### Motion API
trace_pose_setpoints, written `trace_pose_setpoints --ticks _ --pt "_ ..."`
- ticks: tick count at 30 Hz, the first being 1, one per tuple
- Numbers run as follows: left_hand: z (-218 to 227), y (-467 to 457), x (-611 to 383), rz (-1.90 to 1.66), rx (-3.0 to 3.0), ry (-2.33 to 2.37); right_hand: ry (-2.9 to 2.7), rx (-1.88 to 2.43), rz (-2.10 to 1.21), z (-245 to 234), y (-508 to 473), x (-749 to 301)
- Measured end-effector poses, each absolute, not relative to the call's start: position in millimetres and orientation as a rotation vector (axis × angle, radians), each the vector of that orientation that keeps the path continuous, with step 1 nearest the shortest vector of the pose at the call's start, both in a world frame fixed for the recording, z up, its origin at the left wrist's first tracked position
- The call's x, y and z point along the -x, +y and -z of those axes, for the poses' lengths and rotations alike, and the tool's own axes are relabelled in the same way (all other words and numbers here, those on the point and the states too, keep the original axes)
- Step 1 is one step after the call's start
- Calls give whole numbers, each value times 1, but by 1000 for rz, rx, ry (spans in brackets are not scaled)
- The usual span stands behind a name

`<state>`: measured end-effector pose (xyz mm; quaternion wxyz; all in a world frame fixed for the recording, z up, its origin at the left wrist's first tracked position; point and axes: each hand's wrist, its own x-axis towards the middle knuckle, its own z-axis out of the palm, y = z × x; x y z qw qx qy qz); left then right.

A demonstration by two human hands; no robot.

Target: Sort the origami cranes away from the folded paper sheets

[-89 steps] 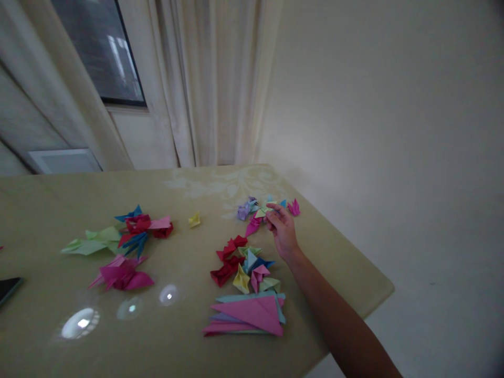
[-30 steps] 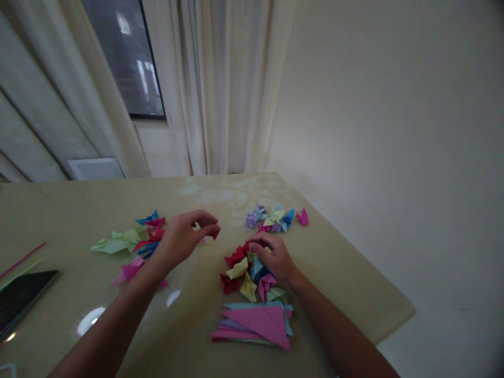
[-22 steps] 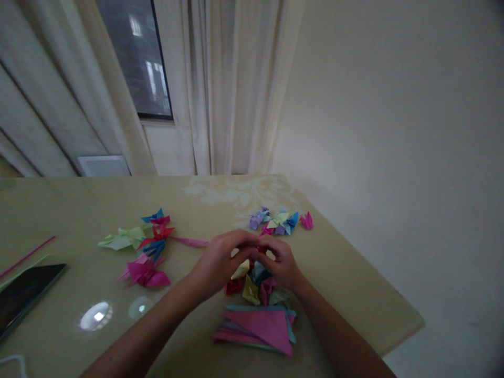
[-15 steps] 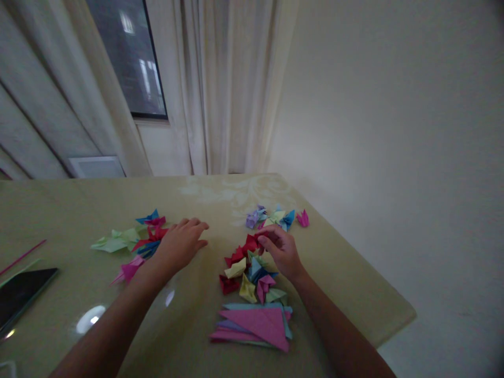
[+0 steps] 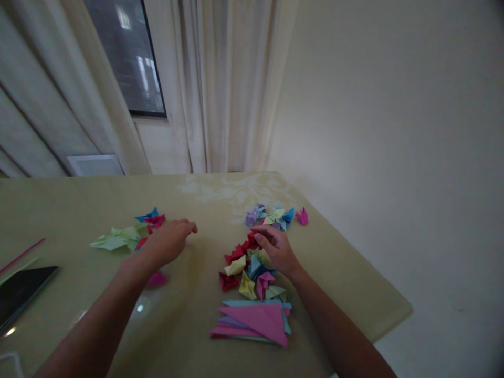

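My right hand (image 5: 277, 249) is closed, thumb and fingertips pinching a red origami piece (image 5: 252, 241) at the top of a heap. Around it lie several small folded pieces, among them a cream one (image 5: 235, 265), a yellow one (image 5: 247, 286) and a pink one (image 5: 264, 283). My left hand (image 5: 173, 241) hovers over the table's left part, open, its fingers loosely bent, and I see nothing in it. Beside it are a pale green origami piece (image 5: 118, 239) and a blue one (image 5: 147, 214). My left forearm partly hides a magenta piece (image 5: 157, 278).
A stack of flat folded paper (image 5: 252, 323) lies nearest me. Farther back are purple origami pieces (image 5: 255, 215) and a lone magenta one (image 5: 302, 216). A dark phone-like slab (image 5: 25, 296) and a pink stick (image 5: 21, 255) lie left. A wall (image 5: 394, 157) borders the right.
My left hand has shifted left and its fingers have bent somewhat. My right hand has moved slightly left, still pinching at the red piece.
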<state>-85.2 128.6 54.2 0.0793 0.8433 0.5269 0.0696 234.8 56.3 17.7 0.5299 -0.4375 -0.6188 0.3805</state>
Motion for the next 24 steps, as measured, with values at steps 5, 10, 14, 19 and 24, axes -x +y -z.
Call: trace_pose_setpoints --ticks 5,10,14,19,24 --pt "-45 142 122 -134 -2566 1628 -1434 994 -1044 -19 55 -231" --pt "-54 140 102 -237 -2467 1603 -1412 1009 -1016 -18 56 -232" --pt "-76 124 73 -552 -2241 1273 -1393 978 -993 -16 59 -235" --pt "-99 97 53 -657 -2203 1175 -1356 971 -987 -13 64 -239" --pt "-119 57 38 -543 -2288 1082 -1334 989 -965 -10 68 -241"
